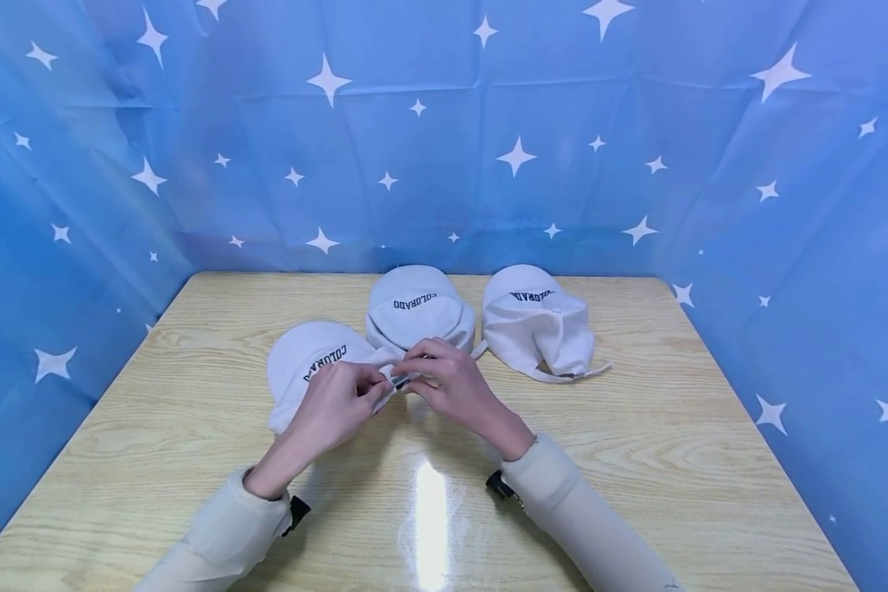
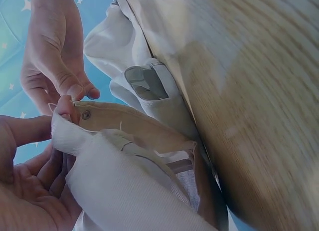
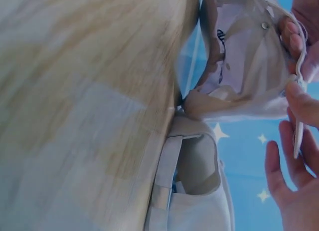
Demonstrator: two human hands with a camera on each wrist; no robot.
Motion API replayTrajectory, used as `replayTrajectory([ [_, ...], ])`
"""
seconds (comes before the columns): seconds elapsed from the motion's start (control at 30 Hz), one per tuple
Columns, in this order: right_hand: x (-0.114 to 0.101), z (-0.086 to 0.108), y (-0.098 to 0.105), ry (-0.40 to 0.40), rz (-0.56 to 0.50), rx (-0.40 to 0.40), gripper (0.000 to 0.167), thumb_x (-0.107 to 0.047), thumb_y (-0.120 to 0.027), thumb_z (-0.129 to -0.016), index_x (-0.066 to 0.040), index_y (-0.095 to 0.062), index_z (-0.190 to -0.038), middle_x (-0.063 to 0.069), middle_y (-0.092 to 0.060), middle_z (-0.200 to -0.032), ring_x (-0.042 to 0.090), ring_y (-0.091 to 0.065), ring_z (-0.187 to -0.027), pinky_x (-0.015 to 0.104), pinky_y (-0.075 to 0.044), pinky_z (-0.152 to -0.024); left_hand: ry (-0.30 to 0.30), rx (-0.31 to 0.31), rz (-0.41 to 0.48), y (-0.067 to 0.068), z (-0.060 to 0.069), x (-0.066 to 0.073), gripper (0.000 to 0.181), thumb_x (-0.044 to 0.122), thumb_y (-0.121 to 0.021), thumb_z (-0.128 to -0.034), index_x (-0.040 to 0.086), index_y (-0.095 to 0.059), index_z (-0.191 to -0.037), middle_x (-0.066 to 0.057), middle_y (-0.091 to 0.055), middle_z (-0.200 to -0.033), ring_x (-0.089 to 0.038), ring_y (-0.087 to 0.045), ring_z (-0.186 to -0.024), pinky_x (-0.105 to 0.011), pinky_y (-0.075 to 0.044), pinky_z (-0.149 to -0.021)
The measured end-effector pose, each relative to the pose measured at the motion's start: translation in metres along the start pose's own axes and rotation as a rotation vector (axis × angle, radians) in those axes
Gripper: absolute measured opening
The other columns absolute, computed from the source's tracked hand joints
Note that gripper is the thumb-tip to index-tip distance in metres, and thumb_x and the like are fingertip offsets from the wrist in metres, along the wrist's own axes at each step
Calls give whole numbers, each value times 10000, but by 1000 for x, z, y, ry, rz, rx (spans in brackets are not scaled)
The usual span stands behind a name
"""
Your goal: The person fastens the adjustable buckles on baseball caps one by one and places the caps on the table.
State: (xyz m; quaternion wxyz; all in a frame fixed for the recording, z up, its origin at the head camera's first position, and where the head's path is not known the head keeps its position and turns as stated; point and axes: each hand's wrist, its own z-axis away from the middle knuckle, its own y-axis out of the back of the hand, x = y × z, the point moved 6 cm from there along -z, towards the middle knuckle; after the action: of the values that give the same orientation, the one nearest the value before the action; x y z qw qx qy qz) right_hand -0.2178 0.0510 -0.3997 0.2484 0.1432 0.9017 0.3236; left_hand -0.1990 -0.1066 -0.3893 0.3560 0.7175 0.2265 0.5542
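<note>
A white baseball cap (image 1: 307, 355) with dark COLORADO lettering lies leftmost on the table, its back edge raised toward me. My left hand (image 1: 343, 400) pinches the back edge of this cap. Facing it, my right hand (image 1: 447, 380) pinches the cap's back strap (image 3: 298, 136) between thumb and fingers, and the strap's end hangs past the thumb. The fingertips of both hands nearly meet there. A small metal snap (image 2: 85, 115) shows on the inner band, and the cap's hollow inside faces the right wrist view.
A second white cap (image 1: 417, 316) stands just behind my hands. To its right sits a third white cap (image 1: 536, 321), with its strap lying out to the side. The wooden table (image 1: 636, 460) ends at a blue star-patterned cloth (image 1: 444, 197) behind and at both sides.
</note>
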Motion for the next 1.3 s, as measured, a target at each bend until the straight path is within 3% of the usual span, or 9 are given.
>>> replayTrajectory([
  [0.2, 0, 0, 2, -8, 28, 4, 236, -103, -866, -800, -137, -822, -1029, -13, -743, -970, 125, -661, -887, 218, -524, -703, -9, 5, -9, 2, 0, 1, 243, 191, -695, -970, 196, -743, -731, 115, -606, -579, -65, -486, -495, -248, -386, -539],
  [0.47, 4, -1, 3, -19, 31, 1, 209, -97, -858, -815, -132, -824, -1018, -12, -747, -977, 133, -672, -924, 225, -539, -731, -17, -5, -45, 9, 0, 0, 122, 207, -725, -958, 152, -828, -922, 79, -707, -698, -66, -509, -562, -263, -390, -598],
  [0.7, 7, 1, 4, -32, 27, 6, 198, -111, -861, -812, -144, -825, -1004, -8, -750, -987, 139, -679, -926, 238, -545, -731, -14, -40, -57, 10, 0, -1, 203, 185, -677, -992, 153, -779, -820, 82, -493, -538, -84, -422, -491, -292, -363, -596],
  [0.9, 7, 2, 3, -30, 18, -2, 208, -99, -862, -809, -140, -824, -1009, -2, -749, -987, 141, -674, -923, 234, -543, -728, -12, -48, -49, 7, 0, -2, 65, 186, -766, -926, 150, -818, -910, 98, -727, -712, -28, -572, -611, -313, -436, -732],
  [1.07, 5, 2, 2, -26, -1, -21, 218, -100, -858, -815, -129, -822, -1028, 8, -758, -1012, 151, -688, -965, 250, -563, -767, -23, -35, -48, 5, 0, -2, 87, 153, -760, -928, 158, -807, -854, 88, -669, -654, -68, -523, -579, -264, -408, -613],
  [1.3, 3, 1, 1, -17, -16, -18, 227, -82, -862, -806, -120, -821, -1026, 11, -759, -1009, 147, -689, -958, 242, -561, -770, -26, -9, -47, 4, 0, -2, 111, 135, -742, -930, 160, -796, -837, 93, -614, -620, -74, -490, -560, -247, -375, -571],
])
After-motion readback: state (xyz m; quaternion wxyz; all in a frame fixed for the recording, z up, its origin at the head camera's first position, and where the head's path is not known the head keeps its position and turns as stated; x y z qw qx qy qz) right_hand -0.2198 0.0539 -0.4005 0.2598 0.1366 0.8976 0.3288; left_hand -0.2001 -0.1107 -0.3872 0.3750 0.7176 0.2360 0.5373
